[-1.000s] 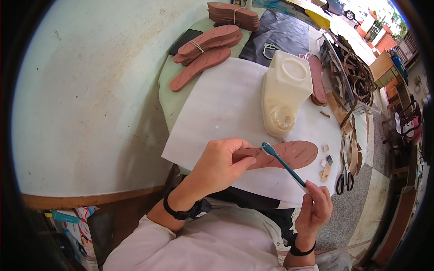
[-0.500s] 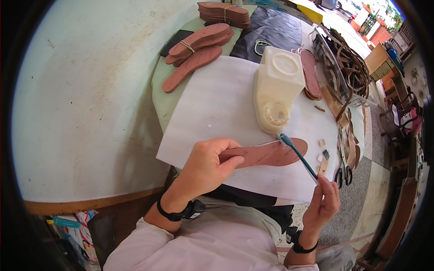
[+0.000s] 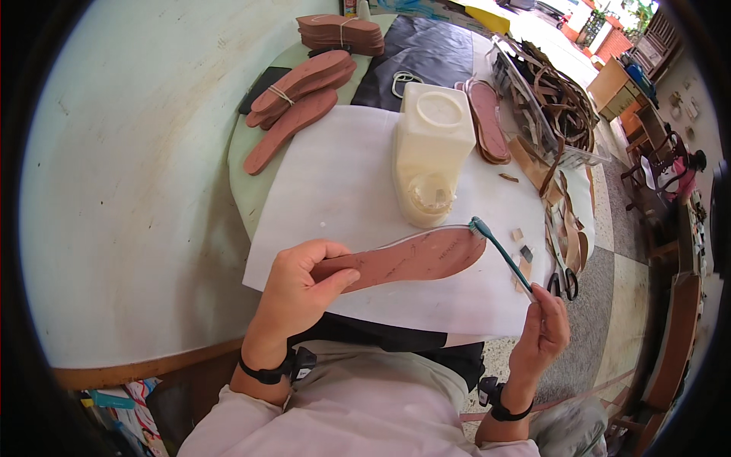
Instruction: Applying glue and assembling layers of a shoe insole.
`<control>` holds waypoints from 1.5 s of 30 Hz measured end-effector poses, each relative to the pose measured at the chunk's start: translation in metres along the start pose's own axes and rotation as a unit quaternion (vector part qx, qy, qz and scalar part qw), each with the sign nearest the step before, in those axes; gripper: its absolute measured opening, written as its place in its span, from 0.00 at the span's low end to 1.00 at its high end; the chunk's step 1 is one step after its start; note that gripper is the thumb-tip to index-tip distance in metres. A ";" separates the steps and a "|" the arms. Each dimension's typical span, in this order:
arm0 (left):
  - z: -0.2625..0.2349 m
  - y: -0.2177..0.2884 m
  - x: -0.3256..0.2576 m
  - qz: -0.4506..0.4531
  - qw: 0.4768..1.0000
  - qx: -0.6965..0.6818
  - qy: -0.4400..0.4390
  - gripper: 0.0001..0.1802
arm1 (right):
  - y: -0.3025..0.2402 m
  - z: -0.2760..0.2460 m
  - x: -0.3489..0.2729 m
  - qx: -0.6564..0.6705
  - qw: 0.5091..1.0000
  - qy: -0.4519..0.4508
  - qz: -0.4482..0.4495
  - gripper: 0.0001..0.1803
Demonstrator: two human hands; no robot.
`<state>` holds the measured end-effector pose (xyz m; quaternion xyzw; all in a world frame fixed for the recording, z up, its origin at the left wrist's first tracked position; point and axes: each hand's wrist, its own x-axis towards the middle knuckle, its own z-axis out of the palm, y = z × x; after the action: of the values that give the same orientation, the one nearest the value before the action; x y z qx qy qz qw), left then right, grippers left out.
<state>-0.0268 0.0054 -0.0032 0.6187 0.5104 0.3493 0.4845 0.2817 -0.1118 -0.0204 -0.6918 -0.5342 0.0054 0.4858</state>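
My left hand [image 3: 299,289] grips the heel end of a brown shoe sole [image 3: 415,257] and holds it level above a white paper sheet [image 3: 343,190]. My right hand [image 3: 544,329] pinches the handle end of a teal toothbrush [image 3: 502,253]. The brush head touches the toe end of the sole. Just beyond the toe stands a white plastic jug [image 3: 431,152] with an open cut-out mouth facing me.
Bundled brown soles [image 3: 301,84] and a single sole [image 3: 291,129] lie at the far left of the round table [image 3: 247,164]; another stack [image 3: 340,32] sits farther back. Leather straps [image 3: 560,107], a sole pair [image 3: 487,122] and scissors [image 3: 562,278] are at right. A pale wall [image 3: 129,190] is left.
Both hands shifted: the sole was lifted and extended to the right, and the brush head moved from mid-sole out to the toe tip, near the jug's mouth.
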 end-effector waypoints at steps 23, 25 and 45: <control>-0.001 -0.015 0.004 -0.092 0.955 -0.281 -0.006 0.08 | 0.016 0.000 -0.025 0.104 0.989 0.010 0.103 0.13; -0.002 -0.012 0.004 -0.100 0.951 -0.293 -0.012 0.08 | 0.020 0.002 -0.030 0.115 0.988 0.005 0.107 0.13; 0.011 -0.011 0.008 -0.098 0.943 -0.317 -0.016 0.08 | 0.023 0.012 -0.058 0.184 0.976 -0.033 0.110 0.14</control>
<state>-0.0178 0.0104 -0.0171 0.3862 0.4233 0.4336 0.6954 0.2677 -0.1461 -0.0718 -0.6448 -0.4603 0.1802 0.5830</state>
